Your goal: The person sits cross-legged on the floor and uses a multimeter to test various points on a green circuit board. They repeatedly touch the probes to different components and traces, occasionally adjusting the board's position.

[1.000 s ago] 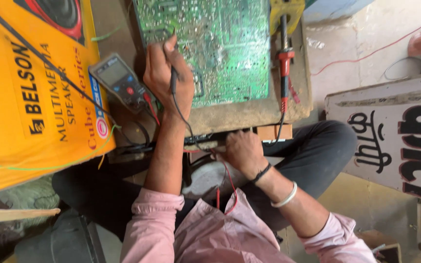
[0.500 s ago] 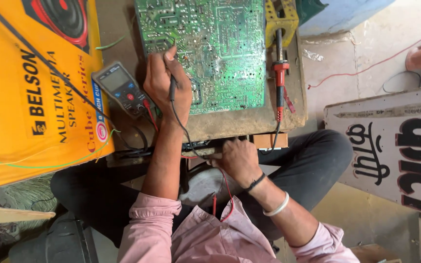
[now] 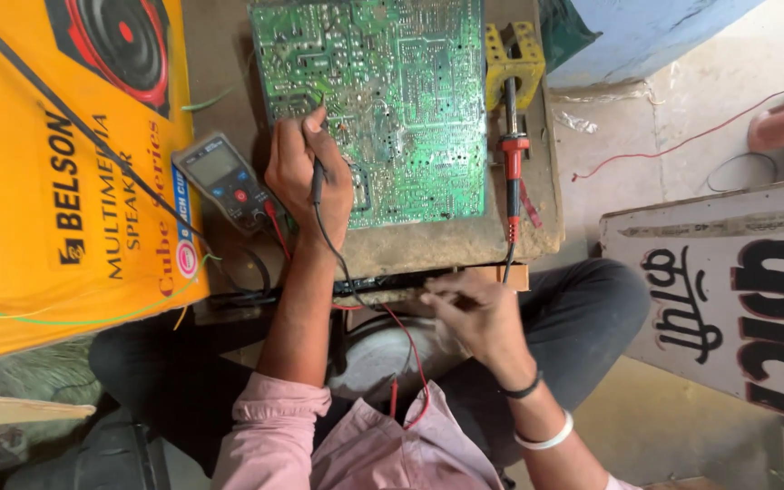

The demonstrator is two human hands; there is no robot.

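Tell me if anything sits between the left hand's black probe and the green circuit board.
Nothing visible does. The left hand holds the thin black probe directly over the lower left part of the green circuit board, and only its own fingers hide the tip. The grey handheld multimeter lies off to the side.

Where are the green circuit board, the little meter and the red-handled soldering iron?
green circuit board (image 3: 410, 100), head view, middle of its bare face
meter (image 3: 221, 179), head view, its body below the screen
soldering iron (image 3: 513, 150), head view, red handle

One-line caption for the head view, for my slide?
Left hand holds a black probe on a green circuit board; right hand sits at the bench edge.
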